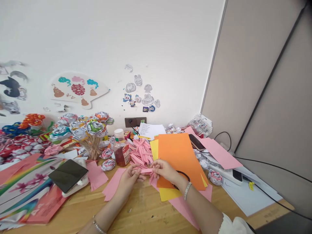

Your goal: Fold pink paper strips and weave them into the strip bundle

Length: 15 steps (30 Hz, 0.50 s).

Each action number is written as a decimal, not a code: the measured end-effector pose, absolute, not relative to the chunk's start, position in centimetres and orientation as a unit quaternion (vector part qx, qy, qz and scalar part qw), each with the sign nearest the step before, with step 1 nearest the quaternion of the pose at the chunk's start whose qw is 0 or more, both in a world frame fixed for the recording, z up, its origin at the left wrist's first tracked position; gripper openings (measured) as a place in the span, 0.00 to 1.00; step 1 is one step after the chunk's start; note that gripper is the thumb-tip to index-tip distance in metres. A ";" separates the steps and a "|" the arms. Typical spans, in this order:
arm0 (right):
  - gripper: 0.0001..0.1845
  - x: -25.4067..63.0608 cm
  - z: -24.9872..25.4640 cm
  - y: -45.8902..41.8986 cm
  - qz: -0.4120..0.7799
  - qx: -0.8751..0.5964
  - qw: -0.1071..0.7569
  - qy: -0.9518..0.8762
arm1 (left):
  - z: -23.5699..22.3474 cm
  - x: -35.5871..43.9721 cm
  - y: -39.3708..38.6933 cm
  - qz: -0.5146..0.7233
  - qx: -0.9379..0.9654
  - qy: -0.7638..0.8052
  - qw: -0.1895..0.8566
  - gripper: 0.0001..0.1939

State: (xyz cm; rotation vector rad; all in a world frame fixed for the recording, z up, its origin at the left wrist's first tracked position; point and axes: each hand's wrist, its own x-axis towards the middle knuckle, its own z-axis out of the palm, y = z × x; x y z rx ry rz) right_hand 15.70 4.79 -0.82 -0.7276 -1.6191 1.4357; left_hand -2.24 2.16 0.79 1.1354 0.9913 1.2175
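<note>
1. Head view, left hand [131, 178]: its grip is closed to a pinch, thumb and fingers at the left end of a folded pink paper strip [146, 170].
2. Right hand [163, 169]: its grip is also pinched, thumb against fingers on the strip's right end.
3. The strip lies level between both hands, above the wooden surface [136, 216] and just in front of a loose pile of pink strips [141, 150].
4. Beside the right hand, and partly beneath its forearm, orange paper [179, 152] overlaps a yellow sheet [168, 195].
5. Near the left hand, pink sheets [113, 187] lie flat; behind them stands an upright bottle [120, 155] of reddish-brown liquid, with a paper flower [108, 164] just to its left.
6. Farther left, a dark-topped device [68, 175] rests near a bunch of paper flowers [83, 127] on sticks.
7. On the far right, a long pink sheet [220, 152] lies slanted near a dark phone [196, 142].
</note>
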 end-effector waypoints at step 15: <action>0.11 16.1 -0.3 5.7 0.559 -0.276 0.432 -0.651 | 0.1 -2.6 3.0 0.484 0.515 0.430 0.562 0.22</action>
